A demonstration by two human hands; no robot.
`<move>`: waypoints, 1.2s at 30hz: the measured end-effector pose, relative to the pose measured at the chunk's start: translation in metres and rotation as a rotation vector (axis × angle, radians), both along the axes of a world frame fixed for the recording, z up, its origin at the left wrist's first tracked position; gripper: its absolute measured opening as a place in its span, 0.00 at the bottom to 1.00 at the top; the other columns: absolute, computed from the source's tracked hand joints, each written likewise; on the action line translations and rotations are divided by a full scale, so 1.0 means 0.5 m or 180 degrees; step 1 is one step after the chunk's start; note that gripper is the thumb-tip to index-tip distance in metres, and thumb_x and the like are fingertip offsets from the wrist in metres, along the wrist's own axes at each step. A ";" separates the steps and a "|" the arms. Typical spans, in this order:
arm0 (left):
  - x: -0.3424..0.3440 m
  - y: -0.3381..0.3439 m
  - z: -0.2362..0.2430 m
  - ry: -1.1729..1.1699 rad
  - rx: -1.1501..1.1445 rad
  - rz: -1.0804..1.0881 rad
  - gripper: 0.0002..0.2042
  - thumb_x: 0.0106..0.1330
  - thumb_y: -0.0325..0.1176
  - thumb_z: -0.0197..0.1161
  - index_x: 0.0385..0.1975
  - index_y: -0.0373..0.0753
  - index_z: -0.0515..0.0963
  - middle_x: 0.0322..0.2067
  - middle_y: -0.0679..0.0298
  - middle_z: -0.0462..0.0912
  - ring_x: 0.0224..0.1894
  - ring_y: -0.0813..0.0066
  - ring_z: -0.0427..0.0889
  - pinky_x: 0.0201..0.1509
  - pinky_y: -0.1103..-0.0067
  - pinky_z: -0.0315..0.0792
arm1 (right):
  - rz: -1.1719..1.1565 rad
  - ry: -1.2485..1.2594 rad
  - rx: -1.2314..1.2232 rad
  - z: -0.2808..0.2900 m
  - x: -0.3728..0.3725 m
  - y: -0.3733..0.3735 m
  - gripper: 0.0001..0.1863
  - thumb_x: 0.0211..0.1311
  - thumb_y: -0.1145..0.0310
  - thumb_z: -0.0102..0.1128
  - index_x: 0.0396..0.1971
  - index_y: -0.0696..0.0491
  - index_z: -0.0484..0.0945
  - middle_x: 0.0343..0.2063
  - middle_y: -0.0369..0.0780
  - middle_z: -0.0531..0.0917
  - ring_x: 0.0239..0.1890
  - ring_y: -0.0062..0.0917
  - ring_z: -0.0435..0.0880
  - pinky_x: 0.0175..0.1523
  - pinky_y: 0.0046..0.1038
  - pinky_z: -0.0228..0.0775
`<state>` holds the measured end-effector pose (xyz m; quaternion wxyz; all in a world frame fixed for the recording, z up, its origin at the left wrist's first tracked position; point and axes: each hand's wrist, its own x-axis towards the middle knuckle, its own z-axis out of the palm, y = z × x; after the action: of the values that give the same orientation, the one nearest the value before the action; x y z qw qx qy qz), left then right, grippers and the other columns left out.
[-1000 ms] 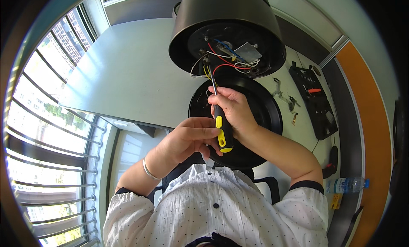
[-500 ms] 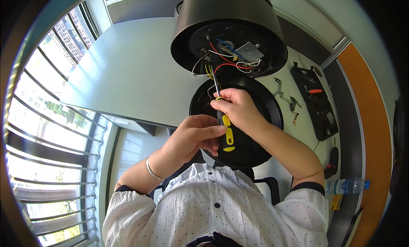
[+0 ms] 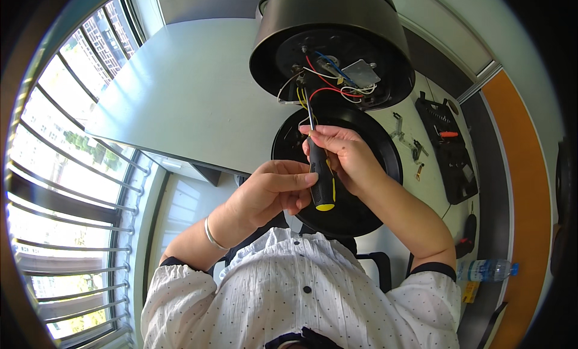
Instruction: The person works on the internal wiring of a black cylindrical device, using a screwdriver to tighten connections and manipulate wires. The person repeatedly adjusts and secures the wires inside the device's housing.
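Both my hands are on a black and yellow screwdriver [image 3: 323,177]. My right hand [image 3: 343,150] pinches the upper end of its handle near the shaft. My left hand [image 3: 274,189] grips the handle lower down, thumb and fingers closed on its left side. The metal shaft reaches up to the wiring on the open underside of a dark, round pot-like appliance [image 3: 325,39] lying tipped toward me. Red, blue, white and yellow wires and a small metal plate [image 3: 361,73] show there. Whether the tip sits in a screw cannot be made out. Below lies a round black pan-shaped part [image 3: 385,192].
On the right are small metal brackets [image 3: 415,147], a black tool case [image 3: 448,147] with a red-handled tool, another black and red tool [image 3: 468,234], and a clear water bottle [image 3: 487,269] with a blue cap. A pale table [image 3: 180,96] spreads left, beside a barred window.
The screwdriver's handle has turned, so its yellow inserts now face right instead of up. My right fingers have shifted round the handle. The whole view has moved slightly.
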<state>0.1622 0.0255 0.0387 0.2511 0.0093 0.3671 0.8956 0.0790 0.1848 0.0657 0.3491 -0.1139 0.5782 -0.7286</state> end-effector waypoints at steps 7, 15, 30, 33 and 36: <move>0.004 0.015 0.007 0.0028 -0.0487 0.0291 0.14 0.60 0.35 0.64 0.33 0.28 0.73 0.22 0.64 0.75 0.18 0.81 0.74 0.19 0.86 0.69 | -0.0251 0.1765 0.1182 -0.024 -0.015 -0.002 0.11 0.63 0.67 0.54 0.39 0.58 0.76 0.24 0.30 0.76 0.26 0.08 0.71 0.30 0.12 0.62; 0.000 -0.001 0.020 0.0041 -0.0462 -0.0232 0.16 0.63 0.36 0.59 0.40 0.28 0.70 0.29 0.56 0.80 0.22 0.75 0.80 0.20 0.86 0.71 | -0.0228 0.0791 0.0842 0.000 0.003 -0.003 0.16 0.64 0.68 0.52 0.47 0.61 0.73 0.28 0.34 0.79 0.28 0.12 0.76 0.35 0.13 0.67; 0.002 0.006 0.020 0.0259 -0.0693 0.0089 0.22 0.55 0.43 0.68 0.31 0.27 0.72 0.21 0.61 0.76 0.17 0.78 0.76 0.19 0.84 0.72 | -0.0376 0.1075 0.1077 0.023 0.032 -0.026 0.11 0.59 0.70 0.58 0.37 0.61 0.74 0.27 0.34 0.77 0.29 0.13 0.75 0.35 0.16 0.66; 0.001 -0.001 0.006 0.0197 -0.0256 -0.0102 0.19 0.60 0.41 0.63 0.35 0.26 0.72 0.23 0.59 0.77 0.20 0.75 0.79 0.21 0.84 0.73 | -0.0435 0.0536 0.0738 0.021 0.027 -0.014 0.17 0.60 0.74 0.52 0.49 0.63 0.69 0.30 0.40 0.78 0.28 0.18 0.75 0.35 0.17 0.68; 0.004 -0.007 0.003 0.0151 -0.0211 -0.0211 0.18 0.60 0.39 0.63 0.36 0.26 0.73 0.23 0.60 0.77 0.21 0.75 0.79 0.21 0.84 0.73 | -0.0546 0.0147 0.0484 0.017 0.029 -0.010 0.20 0.61 0.76 0.49 0.54 0.64 0.67 0.33 0.42 0.78 0.28 0.21 0.75 0.35 0.19 0.69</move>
<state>0.1644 0.0220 0.0403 0.2720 0.0344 0.4019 0.8737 0.0934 0.1798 0.0743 0.2797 -0.0539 0.6473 -0.7070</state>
